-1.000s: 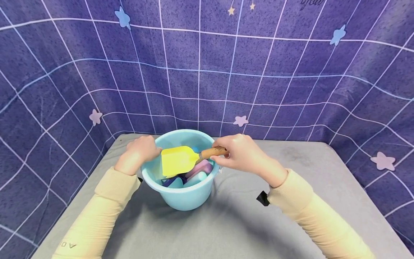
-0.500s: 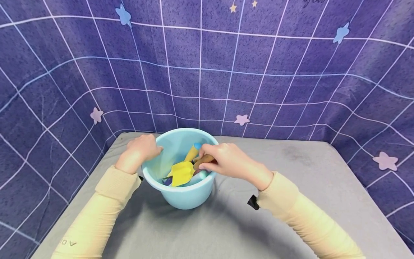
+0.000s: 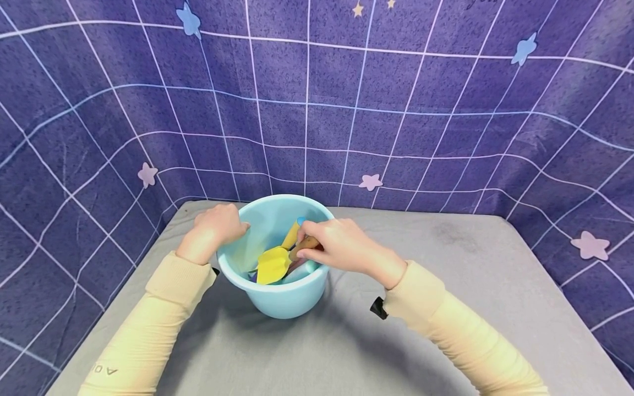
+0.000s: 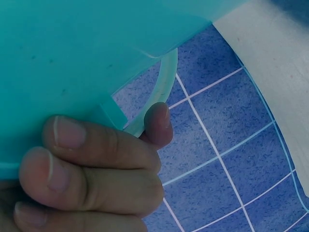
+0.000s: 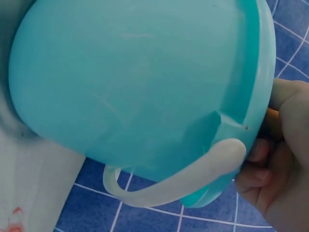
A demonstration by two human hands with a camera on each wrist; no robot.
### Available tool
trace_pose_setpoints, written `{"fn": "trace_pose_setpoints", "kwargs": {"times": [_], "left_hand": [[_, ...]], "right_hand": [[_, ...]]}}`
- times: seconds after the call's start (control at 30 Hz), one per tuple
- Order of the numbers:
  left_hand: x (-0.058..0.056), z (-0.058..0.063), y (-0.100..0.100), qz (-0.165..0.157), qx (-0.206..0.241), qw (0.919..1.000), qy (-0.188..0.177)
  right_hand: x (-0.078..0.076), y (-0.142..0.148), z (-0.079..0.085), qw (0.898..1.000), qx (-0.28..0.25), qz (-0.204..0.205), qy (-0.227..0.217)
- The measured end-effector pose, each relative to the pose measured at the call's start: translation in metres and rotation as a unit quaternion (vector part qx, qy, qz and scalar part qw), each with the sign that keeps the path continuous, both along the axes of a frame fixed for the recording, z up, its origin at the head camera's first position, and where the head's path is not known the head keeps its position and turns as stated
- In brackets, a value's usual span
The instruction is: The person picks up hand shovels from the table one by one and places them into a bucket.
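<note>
A light blue bucket [image 3: 284, 303] stands upright on the grey cloth-covered surface. At its left rim my left hand [image 3: 213, 228] grips the edge; the left wrist view shows the curled fingers [image 4: 96, 150] against the wall. Over the right rim reaches my right hand [image 3: 344, 247], pinching the wooden handle of a toy shovel [image 3: 273, 265] with a yellow blade. That blade lies down inside the bucket. Beside it leans a yellow handle with a blue tip [image 3: 291, 235]. Other things beneath are mostly hidden. The bucket's pale carrying handle [image 5: 178, 188] hangs down in the right wrist view.
A purple curtain [image 3: 327, 110] with a grid of lines and stars surrounds the surface on the back and sides. The grey surface [image 3: 446, 264] extends to the right of the bucket and in front of it.
My right hand has moved left and down, lowering the shovel from above the bucket's opening into it. The yellow handle has come into view. My left hand has stayed at the rim.
</note>
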State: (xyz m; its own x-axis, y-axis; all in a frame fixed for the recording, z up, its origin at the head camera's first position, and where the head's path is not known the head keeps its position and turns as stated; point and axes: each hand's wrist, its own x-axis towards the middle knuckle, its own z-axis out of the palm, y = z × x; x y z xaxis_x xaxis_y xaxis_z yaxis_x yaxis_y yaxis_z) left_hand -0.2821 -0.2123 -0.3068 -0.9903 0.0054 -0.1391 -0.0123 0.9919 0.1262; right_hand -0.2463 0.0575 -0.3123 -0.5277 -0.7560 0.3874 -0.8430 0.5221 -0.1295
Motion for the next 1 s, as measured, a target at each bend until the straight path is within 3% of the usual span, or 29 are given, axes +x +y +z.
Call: {"fn": "trace_pose_setpoints", "kwargs": {"times": [0.43,0.67,1.0], "left_hand": [[0.001,0.000,0.001,-0.002,0.002,1.0000,-0.003],[0.003,0.000,-0.002,0.002,0.004,1.0000,-0.002],[0.003,0.000,-0.007,0.006,0.017,0.9998,-0.008]], "right_hand": [[0.001,-0.016,0.003,0.996,0.070,-0.033,-0.044],[0.001,-0.023,0.003,0.993,0.097,-0.045,-0.046],[0.004,-0.026,0.005,0.994,0.090,-0.039,-0.047]]}}
